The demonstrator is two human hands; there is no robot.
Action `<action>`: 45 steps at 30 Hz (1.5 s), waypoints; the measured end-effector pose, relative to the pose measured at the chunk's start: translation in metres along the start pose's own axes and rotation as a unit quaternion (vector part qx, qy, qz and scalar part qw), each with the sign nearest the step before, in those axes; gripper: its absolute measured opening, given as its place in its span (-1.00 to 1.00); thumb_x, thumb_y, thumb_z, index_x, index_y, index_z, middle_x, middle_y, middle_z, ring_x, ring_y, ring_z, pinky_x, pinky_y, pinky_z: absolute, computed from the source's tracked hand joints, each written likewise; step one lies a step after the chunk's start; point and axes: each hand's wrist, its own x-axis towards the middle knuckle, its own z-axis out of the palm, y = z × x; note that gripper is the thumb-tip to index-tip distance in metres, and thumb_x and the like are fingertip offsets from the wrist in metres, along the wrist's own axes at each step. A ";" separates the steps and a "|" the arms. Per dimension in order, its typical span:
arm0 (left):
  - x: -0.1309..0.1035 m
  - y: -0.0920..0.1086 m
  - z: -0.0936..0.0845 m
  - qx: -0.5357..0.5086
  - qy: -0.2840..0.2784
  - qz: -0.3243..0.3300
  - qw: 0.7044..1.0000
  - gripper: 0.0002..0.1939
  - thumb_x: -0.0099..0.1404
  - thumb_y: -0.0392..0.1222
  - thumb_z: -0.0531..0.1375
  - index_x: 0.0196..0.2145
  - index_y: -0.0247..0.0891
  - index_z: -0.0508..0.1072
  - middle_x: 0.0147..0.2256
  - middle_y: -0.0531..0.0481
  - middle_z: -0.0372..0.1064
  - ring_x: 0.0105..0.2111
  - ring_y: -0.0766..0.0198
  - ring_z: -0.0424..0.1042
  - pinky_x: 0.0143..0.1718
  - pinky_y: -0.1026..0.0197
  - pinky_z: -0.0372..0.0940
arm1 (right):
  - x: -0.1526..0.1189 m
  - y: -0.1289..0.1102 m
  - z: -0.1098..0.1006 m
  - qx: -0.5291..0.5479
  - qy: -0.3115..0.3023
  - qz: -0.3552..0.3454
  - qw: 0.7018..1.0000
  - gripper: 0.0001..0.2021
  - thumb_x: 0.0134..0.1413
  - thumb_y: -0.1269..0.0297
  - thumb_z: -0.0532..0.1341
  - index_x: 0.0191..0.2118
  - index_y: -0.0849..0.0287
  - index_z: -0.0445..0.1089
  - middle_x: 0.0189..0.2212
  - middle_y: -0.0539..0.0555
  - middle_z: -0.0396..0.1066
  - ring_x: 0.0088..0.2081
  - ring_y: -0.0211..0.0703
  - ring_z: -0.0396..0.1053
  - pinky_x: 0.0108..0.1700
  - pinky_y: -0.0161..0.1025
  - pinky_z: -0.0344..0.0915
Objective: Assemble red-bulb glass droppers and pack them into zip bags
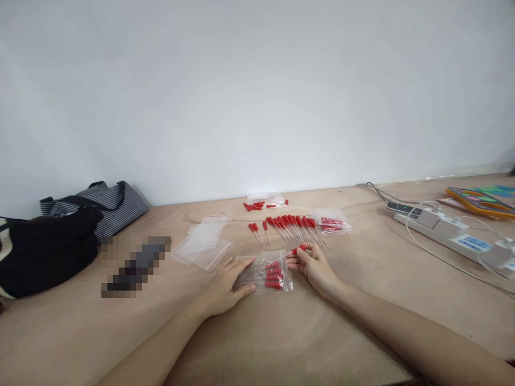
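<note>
A clear zip bag (261,276) with several red-topped droppers inside lies flat on the table (257,343). On its left end rests my left hand (230,287), fingers apart. My right hand (314,268) pinches the red bulb of a dropper (299,249) at the bag's right, open end; the dropper's thin stem points left over the bag. Beyond the hands, a row of red-topped droppers (295,221) lies side by side, with a few more (257,228) to its left.
Flat clear bags (205,241) lie left of the droppers. Filled bags (333,221) are at their right, loose red bulbs (254,206) near the wall. Black bag (48,252), striped bag (118,206) and blurred dark item (139,265) stand left; power strip (454,233) with cables right.
</note>
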 end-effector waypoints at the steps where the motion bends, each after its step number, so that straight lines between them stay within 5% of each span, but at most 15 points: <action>1: 0.000 0.000 0.000 0.001 -0.001 0.002 1.000 -0.47 0.20 -0.04 0.05 0.10 -0.21 0.09 0.10 -0.09 0.09 0.09 0.09 0.07 0.12 -0.06 -0.08 | -0.001 0.000 0.002 -0.007 -0.020 0.005 1.000 -0.67 -0.15 0.13 0.20 -0.39 0.10 0.00 -0.55 -0.08 0.32 -0.55 -0.28 0.37 -0.50 -0.29 0.34; 5: 0.000 -0.001 0.001 0.003 0.006 0.011 1.000 -0.47 0.20 -0.03 0.05 0.10 -0.19 0.09 0.10 -0.08 0.10 0.09 0.09 0.07 0.13 -0.06 -0.09 | -0.001 -0.001 0.006 -0.072 -0.079 0.014 0.994 -0.62 -0.24 0.06 0.24 -0.39 0.14 0.05 -0.73 -0.21 0.19 -0.75 -0.39 0.21 -0.75 -0.47 0.07; 10: 0.000 0.000 0.000 -0.002 0.004 0.016 1.000 -0.48 0.20 -0.05 0.06 0.10 -0.20 0.09 0.09 -0.09 0.11 0.07 0.11 0.09 0.12 -0.06 -0.07 | 0.005 0.001 0.008 -0.157 -0.097 0.028 0.982 -0.66 -0.19 0.09 0.21 -0.43 0.15 0.04 -0.76 -0.24 0.17 -0.84 -0.46 0.07 -0.82 -0.51 -0.14; 17: 0.000 0.002 -0.001 -0.013 0.009 0.020 1.000 -0.47 0.19 -0.08 0.07 0.10 -0.18 0.07 0.08 -0.09 0.12 0.06 0.11 0.11 0.12 -0.08 -0.09 | 0.006 -0.001 0.014 -0.194 -0.130 0.040 0.972 -0.77 -0.25 0.23 0.26 -0.50 0.21 0.21 -0.67 -0.14 0.29 -0.79 -0.49 0.08 -0.79 -0.49 -0.01; 24: 0.000 0.000 0.000 -0.018 0.011 0.017 1.000 -0.47 0.19 -0.07 0.07 0.10 -0.18 0.07 0.07 -0.10 0.13 0.05 0.10 0.12 0.10 -0.07 -0.04 | 0.007 -0.002 0.013 -0.276 -0.141 0.049 0.949 -0.85 -0.14 0.24 0.17 -0.47 0.24 0.34 -0.81 -0.15 0.17 -0.79 -0.43 0.10 -0.77 -0.49 -0.04; 31: 0.000 0.000 0.001 -0.022 0.017 0.018 0.999 -0.47 0.19 -0.07 0.07 0.10 -0.19 0.09 0.06 -0.10 0.15 0.04 0.10 0.13 0.09 -0.06 -0.02 | 0.008 -0.002 0.009 -0.388 -0.143 -0.181 0.892 -0.93 -0.17 0.42 0.15 -0.46 0.22 0.36 -0.54 -0.03 0.34 -0.61 -0.42 0.17 -0.56 -0.44 0.13; 38: 0.000 0.001 0.000 -0.025 0.012 0.020 0.999 -0.47 0.19 -0.06 0.06 0.11 -0.19 0.08 0.07 -0.10 0.12 0.06 0.10 0.11 0.09 -0.03 0.00 | 0.009 -0.003 0.006 -0.367 -0.196 -0.119 0.902 -0.91 -0.07 0.30 0.13 -0.45 0.21 0.28 -0.60 -0.07 0.30 -0.62 -0.39 0.21 -0.59 -0.44 0.13; 45: 0.000 0.001 0.000 -0.027 0.021 0.025 0.999 -0.46 0.19 -0.06 0.07 0.11 -0.14 0.06 0.07 -0.06 0.14 0.04 0.12 0.14 0.09 -0.03 0.00 | 0.005 -0.003 0.011 -0.397 -0.149 -0.171 0.889 -0.93 -0.04 0.36 0.09 -0.41 0.21 0.29 -0.49 -0.02 0.37 -0.58 -0.39 0.24 -0.52 -0.43 0.15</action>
